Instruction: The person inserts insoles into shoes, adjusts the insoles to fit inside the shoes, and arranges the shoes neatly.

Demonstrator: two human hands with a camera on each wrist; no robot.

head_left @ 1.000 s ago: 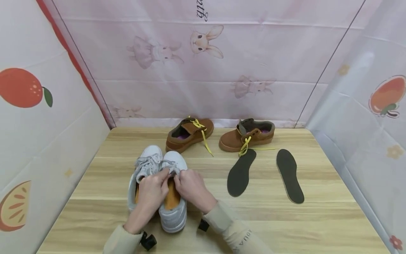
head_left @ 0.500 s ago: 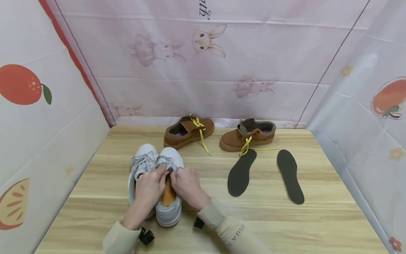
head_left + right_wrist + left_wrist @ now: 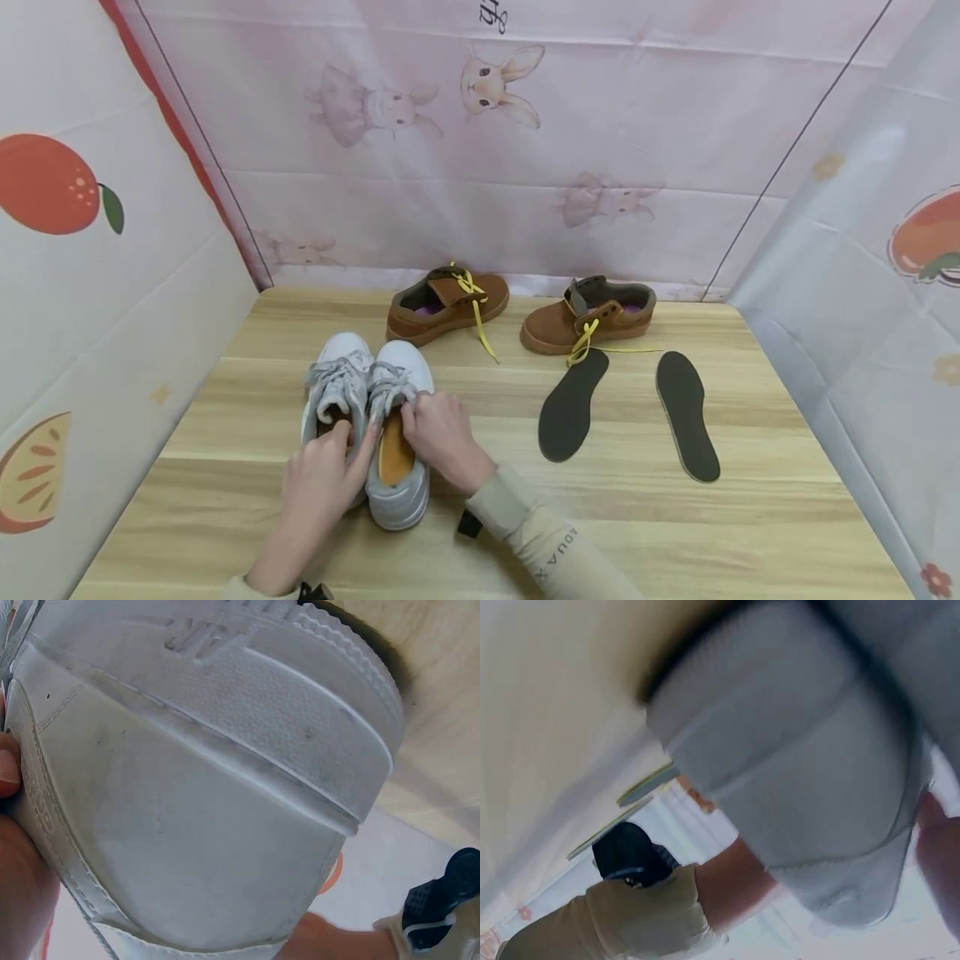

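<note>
Two white sneakers with grey laces stand side by side at the left, toes pointing away. My right hand [image 3: 442,437] pinches the collar of the right-hand sneaker [image 3: 400,504] beside its laces; an orange insole [image 3: 393,454] shows inside. Over the opening of the left-hand sneaker [image 3: 341,346] is my left hand [image 3: 318,471], thumb stretched toward the other shoe and fingers loosely bent. Part of that shoe is hidden under the hand. In the right wrist view, fingertips [image 3: 7,765] lie at the collar of the white sneaker [image 3: 187,795].
Behind stand two brown shoes, one left [image 3: 450,304] and one right [image 3: 588,317], both with yellow laces. Two dark insoles, a nearer-left one [image 3: 572,408] and a right one [image 3: 687,417], lie on the wooden table [image 3: 660,533]. Printed cloth walls [image 3: 480,167] enclose the table.
My left hand has let go of the right-hand sneaker's opening and drawn back left toward the other sneaker. The right hand stays at the collar. Both sneakers appear slightly further left.
</note>
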